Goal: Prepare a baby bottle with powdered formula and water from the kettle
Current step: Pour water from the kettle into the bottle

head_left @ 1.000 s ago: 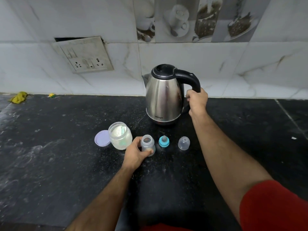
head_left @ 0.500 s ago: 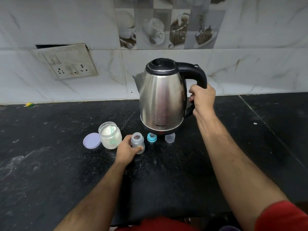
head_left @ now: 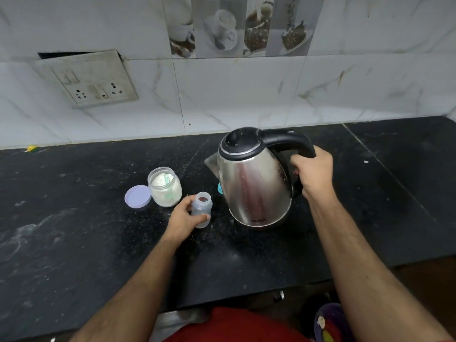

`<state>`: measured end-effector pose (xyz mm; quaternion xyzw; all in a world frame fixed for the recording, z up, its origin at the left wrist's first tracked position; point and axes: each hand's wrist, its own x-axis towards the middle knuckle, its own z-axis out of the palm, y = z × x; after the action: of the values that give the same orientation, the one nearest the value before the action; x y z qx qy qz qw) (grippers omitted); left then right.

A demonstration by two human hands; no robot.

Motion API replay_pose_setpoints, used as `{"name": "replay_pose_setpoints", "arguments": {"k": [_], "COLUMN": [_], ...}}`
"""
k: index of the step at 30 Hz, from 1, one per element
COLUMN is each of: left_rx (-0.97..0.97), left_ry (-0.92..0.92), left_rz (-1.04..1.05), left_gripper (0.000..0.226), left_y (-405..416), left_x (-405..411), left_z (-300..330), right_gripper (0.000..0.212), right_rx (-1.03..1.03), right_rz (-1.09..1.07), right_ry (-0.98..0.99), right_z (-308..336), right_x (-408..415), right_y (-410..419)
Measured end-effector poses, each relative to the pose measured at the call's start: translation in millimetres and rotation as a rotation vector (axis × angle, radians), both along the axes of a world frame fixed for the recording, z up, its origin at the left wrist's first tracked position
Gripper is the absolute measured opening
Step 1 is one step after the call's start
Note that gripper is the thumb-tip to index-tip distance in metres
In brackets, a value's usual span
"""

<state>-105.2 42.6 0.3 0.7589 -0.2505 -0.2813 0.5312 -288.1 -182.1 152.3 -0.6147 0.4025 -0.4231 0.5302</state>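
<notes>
My right hand (head_left: 314, 172) grips the black handle of the steel kettle (head_left: 254, 188), which hangs above the black counter (head_left: 74, 230), tilted a little with its spout to the left. Just left of the kettle stands the small clear baby bottle (head_left: 201, 209), open at the top, and my left hand (head_left: 183, 218) holds it upright on the counter. The open jar of white formula powder (head_left: 164, 190) with a green scoop inside stands behind the bottle. A blue teat ring (head_left: 219, 188) shows only as a sliver behind the kettle.
The jar's lilac lid (head_left: 137, 197) lies flat left of the jar. A socket plate (head_left: 92, 81) hangs loose on the tiled wall. The counter's front edge runs below my arms, and a purple container (head_left: 329, 322) sits beneath it at the right.
The kettle has come forward and lower, toward the bottle, and now hides the teat ring and clear cap. My left hand stays on the bottle.
</notes>
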Motion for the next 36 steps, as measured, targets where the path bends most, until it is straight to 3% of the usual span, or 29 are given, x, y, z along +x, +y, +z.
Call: {"name": "replay_pose_setpoints", "arguments": {"k": [16, 21, 25, 29, 36], "left_rx": [-0.029, -0.011, -0.002, -0.02, -0.034], "left_ry": [0.032, 0.043, 0.044, 0.044, 0.052], "left_rz": [-0.018, -0.035, -0.048, -0.05, -0.056], "left_gripper": [0.057, 0.059, 0.06, 0.057, 0.057], "left_y": [7.2, 6.6, 5.2, 3.4, 2.8], "left_x": [2.6, 6.4, 6.2, 3.9, 4.0], "left_z": [18.3, 20.4, 21.2, 22.0, 21.2], "right_gripper": [0.005, 0.023, 0.005, 0.019, 0.022], "right_rx": [-0.219, -0.291, -0.343, -0.37, -0.385], "right_rz": [0.04, 0.036, 0.08, 0.093, 0.085], "right_ry": [0.334, 0.402, 0.441, 0.468, 0.518], "right_z": [1.4, 8.5, 16.8, 20.7, 23.5], "right_x": [-6.1, -3.2, -2.3, 0.5, 5.5], "right_y": [5.8, 5.1, 8.4, 8.5, 10.5]}}
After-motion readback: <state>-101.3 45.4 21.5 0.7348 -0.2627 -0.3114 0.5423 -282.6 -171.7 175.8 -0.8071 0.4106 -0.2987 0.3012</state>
